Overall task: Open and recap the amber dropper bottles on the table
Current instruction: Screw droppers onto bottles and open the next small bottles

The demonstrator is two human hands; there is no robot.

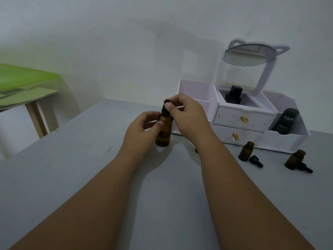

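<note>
A tall amber dropper bottle is held upright just above the grey table, near its middle. My left hand grips the bottle's body. My right hand pinches its black dropper cap, which sits on the bottle's neck. To the right stand two small amber bottles without caps, one nearer the middle and one further right. A black dropper cap lies beside each, the first cap and the second cap.
A white cosmetic organizer with two drawers and a round mirror stands at the back right against the wall. It holds a black perfume bottle and a dark tube. A green-topped side table stands at the left.
</note>
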